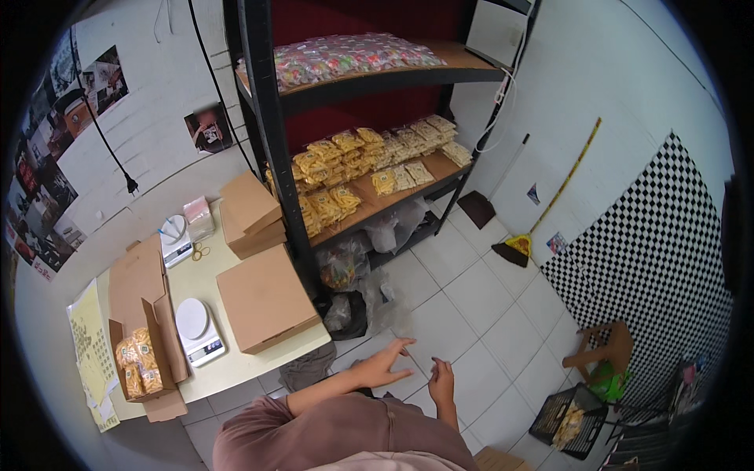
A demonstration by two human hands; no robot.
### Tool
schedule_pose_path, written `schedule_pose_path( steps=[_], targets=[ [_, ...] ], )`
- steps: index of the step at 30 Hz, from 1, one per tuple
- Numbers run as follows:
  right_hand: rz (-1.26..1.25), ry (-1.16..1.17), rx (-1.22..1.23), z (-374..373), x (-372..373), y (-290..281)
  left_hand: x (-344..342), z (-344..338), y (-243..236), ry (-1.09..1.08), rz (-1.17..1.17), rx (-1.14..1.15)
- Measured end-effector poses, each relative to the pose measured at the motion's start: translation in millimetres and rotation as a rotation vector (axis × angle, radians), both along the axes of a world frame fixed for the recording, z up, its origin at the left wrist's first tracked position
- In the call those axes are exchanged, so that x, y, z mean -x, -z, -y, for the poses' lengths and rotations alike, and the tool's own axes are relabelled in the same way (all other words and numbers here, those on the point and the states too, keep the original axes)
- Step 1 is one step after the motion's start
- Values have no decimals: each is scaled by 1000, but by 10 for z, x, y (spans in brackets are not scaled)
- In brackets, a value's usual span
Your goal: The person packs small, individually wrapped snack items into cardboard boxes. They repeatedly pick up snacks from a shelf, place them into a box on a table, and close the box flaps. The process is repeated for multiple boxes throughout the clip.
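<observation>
My left hand (385, 367) is held out in front of my body above the tiled floor, fingers spread and nothing in it. Close by on its right, my right hand (441, 382) is raised with its fingers loosely bent and apart; no object shows in it. Neither hand touches anything. Left of them, a closed cardboard box (265, 298) lies on the pale table (263, 367). Ahead stands a black shelf rack (377, 82), its middle board bearing several clear bags of yellow snacks (326, 161) and paler packs (412, 141).
The table also holds two white scales (192, 319) (174, 229), stacked cardboard boxes (250, 212) and an open box (161, 353) with snack packs. Plastic bags (345, 263) fill the rack's bottom. Rightward are a broom (514, 250), a dustpan (476, 210), a wooden stool (616, 345) and a black basket (546, 420).
</observation>
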State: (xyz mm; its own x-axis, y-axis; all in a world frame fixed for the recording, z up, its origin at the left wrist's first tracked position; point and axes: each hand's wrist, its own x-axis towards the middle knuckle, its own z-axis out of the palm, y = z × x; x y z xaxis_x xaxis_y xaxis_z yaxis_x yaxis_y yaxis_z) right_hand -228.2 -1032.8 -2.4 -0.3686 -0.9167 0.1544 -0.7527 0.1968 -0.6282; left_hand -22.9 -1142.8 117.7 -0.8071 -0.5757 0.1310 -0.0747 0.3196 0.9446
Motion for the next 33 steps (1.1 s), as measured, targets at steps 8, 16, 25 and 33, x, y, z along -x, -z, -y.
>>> schedule_pose_path(
  steps=[8, 16, 25, 33],
  targets=[
    [414, -100, -9, 1907, 611, 126, -41, 810, -73, -529, 139, -261],
    [157, -274, -136, 4333, 1069, 792, 113, 989, 173, -1112, 138, -24],
    [843, -52, -318, 6186, 577, 182, 878, 865, 342, -1303, 123, -440],
    [563, 119, -373, 6581, 301, 510, 916, 801, 295, -1496, 258, -496]
  ],
)
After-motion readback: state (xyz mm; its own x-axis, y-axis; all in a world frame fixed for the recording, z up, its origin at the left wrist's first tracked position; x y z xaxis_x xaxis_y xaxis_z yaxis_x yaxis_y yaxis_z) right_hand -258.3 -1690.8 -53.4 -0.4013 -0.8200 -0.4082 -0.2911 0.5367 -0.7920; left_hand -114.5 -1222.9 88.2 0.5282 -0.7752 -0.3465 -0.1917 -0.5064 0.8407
